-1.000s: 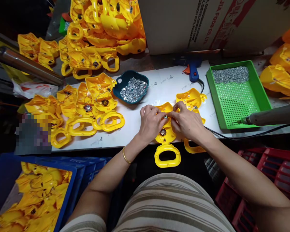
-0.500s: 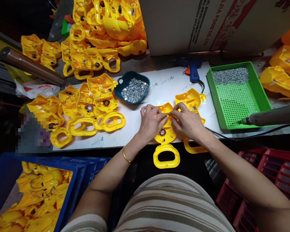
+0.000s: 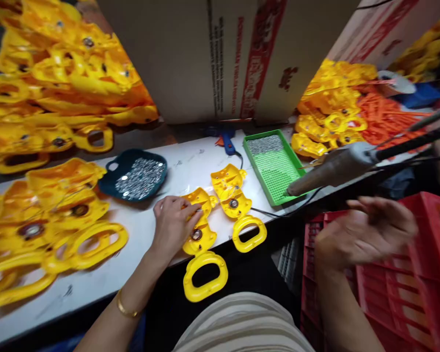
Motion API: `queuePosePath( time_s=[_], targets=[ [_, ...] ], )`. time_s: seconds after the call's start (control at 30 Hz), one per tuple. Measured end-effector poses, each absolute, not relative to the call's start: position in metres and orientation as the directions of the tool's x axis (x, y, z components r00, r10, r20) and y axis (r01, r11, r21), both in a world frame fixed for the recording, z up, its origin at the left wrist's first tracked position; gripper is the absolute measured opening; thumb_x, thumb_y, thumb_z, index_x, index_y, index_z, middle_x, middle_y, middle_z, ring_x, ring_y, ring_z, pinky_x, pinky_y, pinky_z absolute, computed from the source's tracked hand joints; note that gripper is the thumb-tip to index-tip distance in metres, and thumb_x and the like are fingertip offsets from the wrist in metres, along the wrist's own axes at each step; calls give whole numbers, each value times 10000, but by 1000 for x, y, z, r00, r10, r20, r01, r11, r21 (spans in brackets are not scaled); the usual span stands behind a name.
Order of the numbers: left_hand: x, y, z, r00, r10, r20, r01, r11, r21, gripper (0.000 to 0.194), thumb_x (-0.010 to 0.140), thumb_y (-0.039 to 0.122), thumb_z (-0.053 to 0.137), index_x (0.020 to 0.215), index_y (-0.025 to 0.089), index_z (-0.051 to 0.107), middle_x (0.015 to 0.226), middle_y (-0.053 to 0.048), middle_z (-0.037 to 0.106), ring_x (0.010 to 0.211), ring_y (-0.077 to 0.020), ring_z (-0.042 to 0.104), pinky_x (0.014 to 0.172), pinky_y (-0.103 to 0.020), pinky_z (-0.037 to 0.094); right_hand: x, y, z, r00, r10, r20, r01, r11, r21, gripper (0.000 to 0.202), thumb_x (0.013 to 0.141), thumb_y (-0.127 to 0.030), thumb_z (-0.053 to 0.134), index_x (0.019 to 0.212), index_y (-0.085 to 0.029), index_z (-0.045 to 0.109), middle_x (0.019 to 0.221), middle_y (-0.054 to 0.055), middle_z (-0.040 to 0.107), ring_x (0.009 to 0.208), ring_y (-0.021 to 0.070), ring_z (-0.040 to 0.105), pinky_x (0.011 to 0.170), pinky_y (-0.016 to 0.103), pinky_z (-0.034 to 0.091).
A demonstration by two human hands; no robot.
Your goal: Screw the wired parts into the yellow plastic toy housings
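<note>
My left hand (image 3: 175, 225) rests its bent fingers on the left edge of a yellow plastic shell (image 3: 201, 242) at the front of the white work surface. The shell has a round metal part inside, and its ring handle hangs past the table edge. A second yellow shell (image 3: 231, 191) lies just to its right. My right hand (image 3: 366, 237) is raised, away from the shells, in front of the grey cylindrical tool (image 3: 328, 168). Its fingers are loosely curled and apart, with nothing seen in them.
A dark dish (image 3: 132, 175) of small metal parts is left of centre, a green tray (image 3: 275, 166) of screws to the right. Beyond it is a blue glue gun (image 3: 228, 143). Yellow shells (image 3: 33, 205) crowd the left. Red crates (image 3: 392, 283) stand at lower right.
My right hand has left the shell and moved far right, opening. My left hand stays at the shell's left side. The view has turned right, showing orange parts and more yellow parts there.
</note>
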State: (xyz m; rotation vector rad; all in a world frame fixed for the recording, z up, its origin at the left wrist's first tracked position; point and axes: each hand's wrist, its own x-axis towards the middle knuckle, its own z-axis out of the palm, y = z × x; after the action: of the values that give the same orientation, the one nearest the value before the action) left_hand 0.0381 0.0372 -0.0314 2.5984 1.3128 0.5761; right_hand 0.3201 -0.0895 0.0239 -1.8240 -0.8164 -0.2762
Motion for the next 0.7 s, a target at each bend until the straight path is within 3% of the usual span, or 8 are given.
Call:
queuePosePath(
  time_s=[0.03, 0.1, 0.17, 0.23, 0.33, 0.53, 0.7],
  targets=[
    [38, 39, -32, 543, 798, 263, 733, -603, 315, 224, 892, 374, 570, 895, 273, 770, 820, -76, 649, 881, -276, 515, 836, -475, 347, 326, -86, 22, 729, 369, 576, 654, -128, -746, 590, 878, -518, 400, 1426, -315, 321, 1341, 146, 503, 1227, 368, 539, 956, 600, 475],
    [37, 42, -33, 546, 791, 276, 732, -611, 303, 252, 892, 394, 553, 885, 270, 773, 820, -84, 656, 884, -290, 519, 811, -469, 351, 336, -75, 19, 667, 501, 552, 634, 6, -773, 614, 848, -500, 519, 1378, -224, 377, 1303, 169, 558, 1175, 315, 598, 966, 529, 506],
    [37, 41, -33, 549, 786, 285, 733, -616, 287, 260, 893, 395, 547, 882, 268, 774, 826, -88, 665, 891, -297, 524, 802, -467, 353, 346, -63, 17, 597, 679, 427, 550, 40, -834, 517, 835, -486, 579, 1252, -189, 504, 1177, 151, 650, 1075, 269, 655, 937, 461, 534],
    [37, 40, -33, 553, 783, 284, 739, -619, 266, 247, 890, 386, 553, 899, 270, 772, 844, -88, 671, 897, -296, 529, 803, -464, 354, 355, -51, 20, 555, 752, 356, 495, 45, -868, 387, 806, -473, 640, 1063, -185, 611, 1015, 110, 702, 949, 246, 688, 878, 417, 555],
    [36, 40, -33, 563, 782, 268, 746, -620, 242, 232, 889, 374, 565, 926, 271, 770, 862, -87, 670, 904, -293, 532, 804, -460, 355, 365, -34, 32, 541, 768, 341, 465, 65, -883, 362, 763, -493, 690, 957, -189, 659, 917, 70, 701, 796, 218, 691, 800, 398, 565],
    [36, 40, -31, 570, 779, 263, 744, -625, 239, 234, 890, 367, 566, 915, 262, 774, 842, -86, 664, 892, -294, 531, 781, -448, 361, 372, 4, 41, 497, 813, 305, 200, 234, -951, 560, 757, -680, 591, 1073, -218, 608, 708, -9, 617, 635, 149, 626, 648, 314, 549],
    [36, 41, -31, 579, 765, 283, 742, -638, 206, 244, 896, 371, 556, 908, 263, 775, 838, -82, 671, 883, -277, 537, 783, -439, 372, 360, 30, 26, 574, 720, 390, 221, 323, -920, 381, 754, -537, 669, 928, -203, 610, 581, -50, 539, 508, 109, 547, 549, 267, 489]
  ],
)
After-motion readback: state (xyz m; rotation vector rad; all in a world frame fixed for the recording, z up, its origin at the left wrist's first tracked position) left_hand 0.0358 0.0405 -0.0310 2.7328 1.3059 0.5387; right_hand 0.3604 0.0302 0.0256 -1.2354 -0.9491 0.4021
